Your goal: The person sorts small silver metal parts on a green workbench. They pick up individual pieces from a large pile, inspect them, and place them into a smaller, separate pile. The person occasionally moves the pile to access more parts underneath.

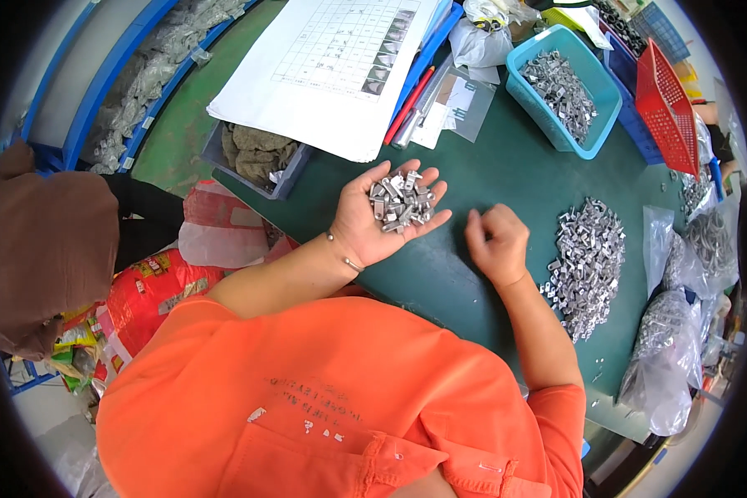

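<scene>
My left hand (361, 217) is turned palm up over the near part of the green table (465, 158). A small heap of silver metal clips (402, 202) lies in its cupped palm, with the fingers spread beneath and around them. To the right, my right hand (501, 246) is curled into a fist above the table, apart from the left. Whatever its fingers may hold is hidden. A long pile of similar small metal clips (589, 270) lies loose on the table just right of that fist.
At the far right a teal basket (541, 116) holds more metal pieces, beside a red basket (666, 104). Clear plastic bags of parts (664, 357) line the right edge. Printed sheets (307, 83) overhang a grey bin with cloth (284, 184). Someone in brown (50, 249) is at left.
</scene>
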Demonstrator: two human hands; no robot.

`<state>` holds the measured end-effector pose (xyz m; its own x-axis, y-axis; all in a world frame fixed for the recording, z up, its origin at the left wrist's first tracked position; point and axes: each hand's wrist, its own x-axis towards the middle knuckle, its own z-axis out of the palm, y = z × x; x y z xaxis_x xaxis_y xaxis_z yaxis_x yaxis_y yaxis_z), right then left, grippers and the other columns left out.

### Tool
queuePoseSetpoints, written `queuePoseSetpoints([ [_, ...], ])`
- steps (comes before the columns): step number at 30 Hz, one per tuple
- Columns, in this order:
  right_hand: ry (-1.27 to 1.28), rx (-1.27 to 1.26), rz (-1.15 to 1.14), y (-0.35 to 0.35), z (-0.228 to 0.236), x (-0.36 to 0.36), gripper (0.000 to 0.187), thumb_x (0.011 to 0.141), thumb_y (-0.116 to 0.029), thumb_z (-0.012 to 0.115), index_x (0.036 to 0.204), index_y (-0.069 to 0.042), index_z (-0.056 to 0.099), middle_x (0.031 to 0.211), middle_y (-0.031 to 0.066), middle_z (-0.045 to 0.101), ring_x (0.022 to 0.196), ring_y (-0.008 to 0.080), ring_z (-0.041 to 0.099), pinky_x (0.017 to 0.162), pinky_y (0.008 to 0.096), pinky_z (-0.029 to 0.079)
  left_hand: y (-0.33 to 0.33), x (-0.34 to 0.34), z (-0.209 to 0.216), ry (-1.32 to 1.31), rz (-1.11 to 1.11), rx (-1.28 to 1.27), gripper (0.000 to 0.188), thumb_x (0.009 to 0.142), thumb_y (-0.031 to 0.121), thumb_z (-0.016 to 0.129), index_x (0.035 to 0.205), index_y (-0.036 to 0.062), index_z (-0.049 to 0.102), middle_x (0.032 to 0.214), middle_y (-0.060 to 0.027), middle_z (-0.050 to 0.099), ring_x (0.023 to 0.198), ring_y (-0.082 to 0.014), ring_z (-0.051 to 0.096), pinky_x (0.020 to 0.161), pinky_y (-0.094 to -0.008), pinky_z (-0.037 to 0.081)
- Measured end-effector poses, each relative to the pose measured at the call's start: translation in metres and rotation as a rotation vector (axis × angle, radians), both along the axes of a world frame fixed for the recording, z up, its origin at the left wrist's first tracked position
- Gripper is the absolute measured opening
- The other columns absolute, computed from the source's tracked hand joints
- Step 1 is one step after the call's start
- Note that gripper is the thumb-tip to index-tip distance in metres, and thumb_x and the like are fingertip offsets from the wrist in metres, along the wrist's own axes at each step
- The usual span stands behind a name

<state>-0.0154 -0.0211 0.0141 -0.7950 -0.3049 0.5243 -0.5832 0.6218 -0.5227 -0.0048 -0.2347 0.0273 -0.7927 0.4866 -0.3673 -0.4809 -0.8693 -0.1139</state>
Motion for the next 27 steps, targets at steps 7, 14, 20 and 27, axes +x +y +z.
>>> queuePoseSetpoints([
  [7, -0.676, -1.597, 0.090, -0.043, 0.053, -0.016, 0.029, 0.091, -0.011, 0.055, 0.064, -0.007, 0.044, 0.056, 0.0019, 0.044, 0.050, 0.0108, 0.042, 0.042, 0.0253, 0.029, 0.016, -0.002, 0.005, 0.031, -0.076, -0.062, 0.034, 0.097, 0.033, 0.038, 0.115, 0.0109, 0.057, 0.120, -0.0105, 0.058, 0.118, -0.0317, 0.050, 0.103, -0.0577, 0.033],
  [14, -0.444, -1.062, 0.014, -0.060, 0.057, -0.007, 0.023, 0.095, -0.011, 0.054, 0.074, -0.001, 0.056, 0.078, 0.0042, 0.059, 0.074, 0.0099, 0.051, 0.068, 0.0239, 0.041, 0.024, -0.002, 0.007, -0.028, -0.162, -0.086, 0.032, 0.097, 0.033, 0.039, 0.109, 0.0111, 0.058, 0.114, -0.0118, 0.061, 0.109, -0.0311, 0.055, 0.096, -0.0519, 0.040],
  [20, -0.383, -1.104, -0.111, -0.019, 0.041, 0.000, 0.019, 0.095, -0.012, 0.053, 0.081, -0.001, 0.059, 0.080, 0.0061, 0.061, 0.076, 0.0120, 0.053, 0.073, 0.0258, 0.041, 0.013, 0.003, -0.008, -0.073, -0.184, 0.098, 0.025, 0.093, 0.032, 0.048, 0.102, 0.0127, 0.060, 0.109, -0.0095, 0.060, 0.094, -0.0258, 0.057, 0.067, -0.0367, 0.047],
  [27, -0.491, -1.061, -0.200, 0.017, 0.020, 0.029, 0.027, 0.097, -0.012, 0.049, 0.071, -0.006, 0.045, 0.072, 0.0049, 0.051, 0.073, 0.0141, 0.047, 0.072, 0.0288, 0.040, -0.049, 0.039, -0.009, 0.007, -0.133, 0.137, 0.023, 0.089, 0.030, 0.053, 0.097, 0.0103, 0.062, 0.103, -0.0119, 0.058, 0.087, -0.0282, 0.055, 0.058, -0.0353, 0.043],
])
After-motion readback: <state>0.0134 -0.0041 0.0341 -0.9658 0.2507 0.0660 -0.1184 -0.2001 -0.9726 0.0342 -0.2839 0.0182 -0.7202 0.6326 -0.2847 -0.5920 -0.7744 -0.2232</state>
